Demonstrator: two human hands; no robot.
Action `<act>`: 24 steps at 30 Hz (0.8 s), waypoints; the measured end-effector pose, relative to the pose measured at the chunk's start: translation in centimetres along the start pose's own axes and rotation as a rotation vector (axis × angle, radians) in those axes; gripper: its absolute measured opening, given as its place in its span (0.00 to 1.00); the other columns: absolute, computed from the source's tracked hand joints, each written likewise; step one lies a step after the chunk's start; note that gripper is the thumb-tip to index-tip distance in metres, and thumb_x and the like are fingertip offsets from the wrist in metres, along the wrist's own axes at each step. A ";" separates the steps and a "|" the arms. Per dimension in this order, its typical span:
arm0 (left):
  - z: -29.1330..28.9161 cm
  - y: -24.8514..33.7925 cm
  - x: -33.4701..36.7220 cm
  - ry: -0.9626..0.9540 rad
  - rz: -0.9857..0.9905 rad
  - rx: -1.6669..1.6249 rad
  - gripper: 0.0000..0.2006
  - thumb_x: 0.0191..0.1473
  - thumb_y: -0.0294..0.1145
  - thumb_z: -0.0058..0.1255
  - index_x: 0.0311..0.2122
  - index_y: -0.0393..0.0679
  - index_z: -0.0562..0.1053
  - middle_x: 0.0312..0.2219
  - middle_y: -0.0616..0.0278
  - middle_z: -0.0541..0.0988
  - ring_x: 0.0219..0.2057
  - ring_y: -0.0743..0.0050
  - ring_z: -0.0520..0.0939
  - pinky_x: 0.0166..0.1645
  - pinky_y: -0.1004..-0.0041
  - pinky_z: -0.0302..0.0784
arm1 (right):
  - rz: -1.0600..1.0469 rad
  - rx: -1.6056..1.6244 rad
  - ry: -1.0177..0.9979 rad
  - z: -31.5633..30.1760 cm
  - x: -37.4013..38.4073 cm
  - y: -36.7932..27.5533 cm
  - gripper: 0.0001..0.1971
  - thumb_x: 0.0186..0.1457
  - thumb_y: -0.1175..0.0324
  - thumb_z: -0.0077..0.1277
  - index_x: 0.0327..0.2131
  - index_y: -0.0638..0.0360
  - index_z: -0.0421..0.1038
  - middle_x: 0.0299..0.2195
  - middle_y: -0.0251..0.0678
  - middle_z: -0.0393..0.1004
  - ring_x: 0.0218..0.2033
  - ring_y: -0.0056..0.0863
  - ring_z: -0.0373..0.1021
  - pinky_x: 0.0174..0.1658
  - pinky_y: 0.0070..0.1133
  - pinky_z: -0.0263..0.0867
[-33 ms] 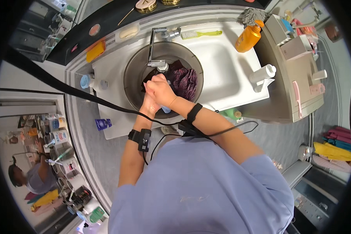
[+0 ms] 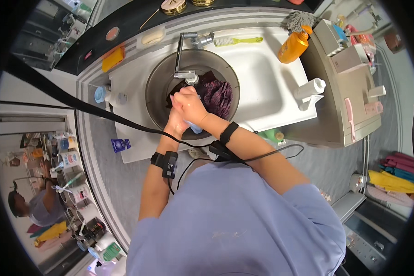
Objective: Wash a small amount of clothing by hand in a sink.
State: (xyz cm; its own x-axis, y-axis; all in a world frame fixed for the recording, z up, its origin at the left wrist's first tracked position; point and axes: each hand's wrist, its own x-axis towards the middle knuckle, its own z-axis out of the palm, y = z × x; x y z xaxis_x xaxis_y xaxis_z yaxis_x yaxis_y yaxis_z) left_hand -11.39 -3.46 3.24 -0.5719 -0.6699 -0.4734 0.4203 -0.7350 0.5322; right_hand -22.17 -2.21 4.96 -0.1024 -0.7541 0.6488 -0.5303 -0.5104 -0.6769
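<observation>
Both my hands are clasped together under the tap's spout [image 2: 186, 75], over a round grey basin [image 2: 157, 75]. My right hand [image 2: 191, 106] is closed and lies over my left hand [image 2: 176, 122], whose fingers are mostly hidden. Wet skin shines on both. Whatever sits between the palms does not show. A light blue piece [image 2: 196, 128] shows just below the hands; I cannot tell whether they hold it. Dark purple patterned cloth [image 2: 218, 97] lies crumpled in the basin, right of my hands, with a darker cloth beside it.
The basin stands in a white sink [image 2: 257, 112]. Behind are a green-handled brush [image 2: 237, 41] and an orange pump bottle [image 2: 293, 47]. A white bottle [image 2: 309, 88] stands at the right edge. A black cable [image 2: 92, 108] crosses from the upper left to my wrists.
Hardly anything differs. My hands stay clasped at the same place under the tap, with only a slight shift of the right hand.
</observation>
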 end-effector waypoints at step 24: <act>1.5 2.3 -4.4 -0.068 0.034 -0.309 0.23 0.43 0.38 0.46 0.45 0.38 0.71 0.40 0.54 0.76 0.43 0.57 0.77 0.49 0.58 0.72 | 1.578 1.630 0.051 -2.3 -4.8 -2.0 0.39 0.52 0.32 0.37 0.58 0.50 0.54 0.57 0.35 0.60 0.56 0.34 0.59 0.57 0.38 0.54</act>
State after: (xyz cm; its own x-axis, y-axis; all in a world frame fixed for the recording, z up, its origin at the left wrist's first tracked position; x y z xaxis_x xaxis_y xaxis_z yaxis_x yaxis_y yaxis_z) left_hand -8.95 -2.07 7.57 -0.5954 -0.6937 -0.4054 0.6280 -0.7165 0.3037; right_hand -22.57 3.41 3.97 0.3589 -0.7718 -0.5248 0.8769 0.4715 -0.0936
